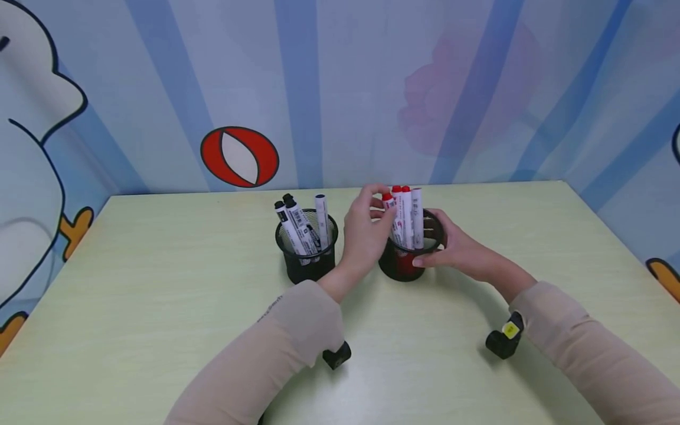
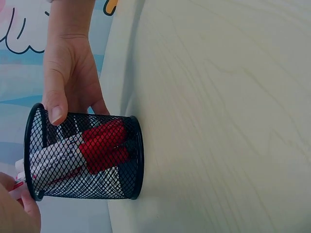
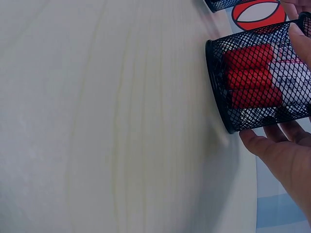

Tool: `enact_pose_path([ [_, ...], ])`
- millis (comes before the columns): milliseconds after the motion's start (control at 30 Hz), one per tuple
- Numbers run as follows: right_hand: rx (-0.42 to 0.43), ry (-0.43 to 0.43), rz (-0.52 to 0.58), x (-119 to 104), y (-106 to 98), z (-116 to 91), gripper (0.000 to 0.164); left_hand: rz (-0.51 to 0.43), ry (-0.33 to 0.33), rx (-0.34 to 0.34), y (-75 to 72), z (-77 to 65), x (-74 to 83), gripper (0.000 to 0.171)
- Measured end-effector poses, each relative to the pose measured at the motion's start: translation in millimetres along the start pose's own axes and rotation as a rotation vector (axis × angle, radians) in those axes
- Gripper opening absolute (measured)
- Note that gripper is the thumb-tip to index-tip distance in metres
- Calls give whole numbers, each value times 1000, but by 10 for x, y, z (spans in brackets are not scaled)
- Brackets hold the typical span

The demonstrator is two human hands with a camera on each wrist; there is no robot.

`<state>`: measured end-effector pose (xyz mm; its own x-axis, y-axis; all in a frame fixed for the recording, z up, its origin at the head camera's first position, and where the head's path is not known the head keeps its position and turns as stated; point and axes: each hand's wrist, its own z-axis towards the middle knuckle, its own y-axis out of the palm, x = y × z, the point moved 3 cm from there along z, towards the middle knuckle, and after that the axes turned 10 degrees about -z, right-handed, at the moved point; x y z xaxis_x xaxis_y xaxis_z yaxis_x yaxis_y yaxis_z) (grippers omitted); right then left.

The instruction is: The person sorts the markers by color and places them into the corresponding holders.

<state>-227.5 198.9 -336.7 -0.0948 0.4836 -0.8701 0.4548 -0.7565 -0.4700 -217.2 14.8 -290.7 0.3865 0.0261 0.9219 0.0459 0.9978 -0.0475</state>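
My right hand (image 1: 451, 248) grips a black mesh pen cup (image 1: 395, 265) by its side; the thumb and fingers lie on opposite sides of it in the right wrist view. White markers (image 1: 407, 218) stand in this cup, several showing red ends through the mesh (image 3: 250, 77). At its rim, my left hand (image 1: 366, 230) pinches a red-tipped marker (image 1: 389, 200), whose lower part is within the cup. To the left stands a second black mesh pen cup (image 1: 310, 268) holding several white markers (image 1: 300, 224) with dark ends; neither hand touches it.
Both cups stand on a pale wooden table (image 1: 212, 330) near its back edge. Behind it hangs a blue striped backdrop (image 1: 356, 88) with a printed red-and-white ball (image 1: 239, 156). Small black devices (image 1: 504, 336) are worn below the sleeves.
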Motion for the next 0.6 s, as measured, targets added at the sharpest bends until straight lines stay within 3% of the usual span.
enact_pose_path([
  [133, -2, -2, 10, 1, 3, -3, 85, 26, -4, 2, 10, -4, -5, 28],
  [367, -3, 6, 17, 0, 7, -1, 87, 14, -99, 24, 14, -6, -19, 30],
  [600, -3, 10, 14, 5, 2, 0, 87, -7, -133, 13, -7, -4, 10, 34],
])
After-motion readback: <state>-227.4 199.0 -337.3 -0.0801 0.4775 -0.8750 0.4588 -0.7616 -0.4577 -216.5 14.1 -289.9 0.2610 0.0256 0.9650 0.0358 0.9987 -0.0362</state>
